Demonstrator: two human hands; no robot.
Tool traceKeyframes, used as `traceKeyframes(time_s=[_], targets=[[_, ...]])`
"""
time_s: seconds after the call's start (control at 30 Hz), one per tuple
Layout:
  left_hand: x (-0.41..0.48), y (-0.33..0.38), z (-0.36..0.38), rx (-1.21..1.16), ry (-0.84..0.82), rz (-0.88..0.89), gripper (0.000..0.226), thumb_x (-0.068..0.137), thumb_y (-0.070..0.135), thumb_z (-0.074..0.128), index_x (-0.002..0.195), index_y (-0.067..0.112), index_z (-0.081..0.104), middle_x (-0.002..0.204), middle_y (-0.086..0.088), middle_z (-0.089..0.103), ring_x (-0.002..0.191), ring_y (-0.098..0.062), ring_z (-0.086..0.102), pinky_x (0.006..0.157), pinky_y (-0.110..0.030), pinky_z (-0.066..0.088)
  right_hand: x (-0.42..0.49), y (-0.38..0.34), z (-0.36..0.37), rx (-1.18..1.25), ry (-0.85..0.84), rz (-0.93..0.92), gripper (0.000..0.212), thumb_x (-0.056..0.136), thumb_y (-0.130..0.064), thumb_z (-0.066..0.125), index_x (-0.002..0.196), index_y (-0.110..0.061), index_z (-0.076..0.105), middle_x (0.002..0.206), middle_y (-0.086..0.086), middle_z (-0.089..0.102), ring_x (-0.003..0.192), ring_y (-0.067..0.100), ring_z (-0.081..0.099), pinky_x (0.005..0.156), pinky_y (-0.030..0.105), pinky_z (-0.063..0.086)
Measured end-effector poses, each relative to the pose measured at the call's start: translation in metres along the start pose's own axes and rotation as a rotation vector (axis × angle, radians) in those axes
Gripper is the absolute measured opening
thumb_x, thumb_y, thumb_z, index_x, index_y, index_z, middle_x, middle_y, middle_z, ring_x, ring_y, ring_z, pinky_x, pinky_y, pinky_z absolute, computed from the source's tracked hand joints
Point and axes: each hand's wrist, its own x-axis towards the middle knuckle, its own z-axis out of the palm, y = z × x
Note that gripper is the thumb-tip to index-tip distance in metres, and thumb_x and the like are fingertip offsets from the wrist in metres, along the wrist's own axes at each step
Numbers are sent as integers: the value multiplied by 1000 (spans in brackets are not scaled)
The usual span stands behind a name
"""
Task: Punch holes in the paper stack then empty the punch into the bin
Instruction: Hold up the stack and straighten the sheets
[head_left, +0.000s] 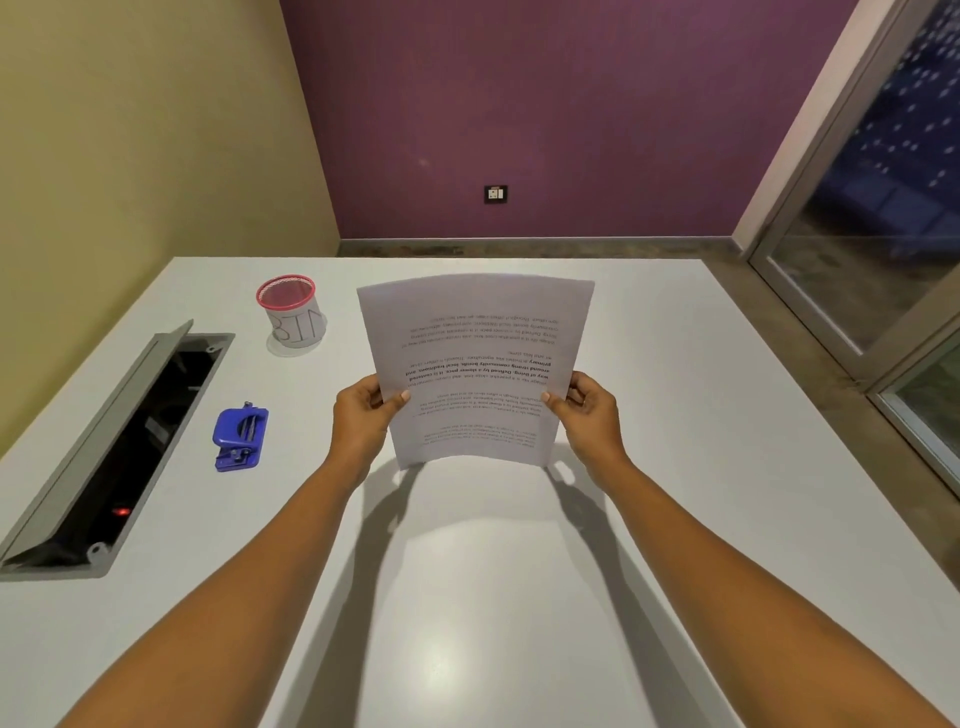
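Above the table (675, 415) you hold one paper stack (475, 364) upright, printed side toward you, text upside down. Your left hand (363, 415) pinches its left edge, your right hand (589, 410) its right edge, thumbs on the front. One blue punch (240, 435) lies well left; one bin (291, 312) stands beyond it.

Our forearms run bare up to our left hand (361, 421) and right hand (595, 418); the thumbnails are trimmed short.

Arms extended — left hand (363, 415), right hand (589, 410) each pinch paper stack (475, 338).
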Motion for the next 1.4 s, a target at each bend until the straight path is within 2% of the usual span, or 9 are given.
traceKeyframes(time_s=[0.17,0.33,0.47,0.7,0.87,0.93,1.07,1.27,1.4], targets=[[-4,-3,1,1,3,2,27,87,1,56,114,2,62,105,-3,66,87,-12,63,70,-11,47,-2,2,3,-22,33,14,19,89,-6,57,106,-11,62,103,-2,66,90,13,63,66,10,51],[0,3,-2,0,14,23,27,87,3,56,113,8,63,100,3,67,83,-2,63,63,-5,48,-1,-4,3,16,43,-11,16,88,-7,59,99,-18,61,93,-13,66,84,-3,63,67,9,52],[-4,-5,-2,37,-12,-16,28,86,3,58,113,5,63,105,-2,66,89,-13,62,73,-15,45,-2,3,0,-36,6,15,18,86,-7,61,104,-13,61,102,-2,66,93,14,63,80,18,51],[-3,2,0,0,16,2,24,87,3,56,111,2,64,103,-4,66,88,-17,62,73,-15,45,1,-2,3,-13,66,-6,16,89,-4,57,102,-8,63,98,-1,66,82,9,64,62,5,49],[-6,-2,-1,20,-22,-7,28,86,1,58,114,2,62,107,-2,65,95,-17,62,82,-22,45,-2,1,1,-90,43,10,22,87,-9,61,108,-9,62,102,-1,65,90,14,62,79,21,50],[-7,-5,-1,30,-18,-19,27,87,2,57,114,0,62,108,-4,65,96,-19,61,84,-25,44,-3,3,1,-103,34,24,21,88,-7,60,108,-5,62,101,0,65,92,17,62,78,19,51],[-6,-3,-1,16,6,0,25,88,4,56,112,2,63,105,-4,66,89,-16,62,76,-18,46,-2,1,2,-77,58,7,19,89,-6,57,107,-3,63,101,1,65,88,17,62,63,7,51],[-6,-4,-1,35,0,-2,26,86,3,59,111,6,63,103,-2,66,88,-14,62,72,-15,45,-3,2,1,-110,54,11,23,85,-6,62,108,-7,62,103,2,66,94,18,62,83,23,50],[-7,-5,0,57,11,0,23,87,5,57,109,4,65,100,-3,67,81,-10,62,63,-9,46,-2,5,1,-151,74,10,13,88,-4,57,98,-6,65,96,1,67,87,16,63,73,12,49]])
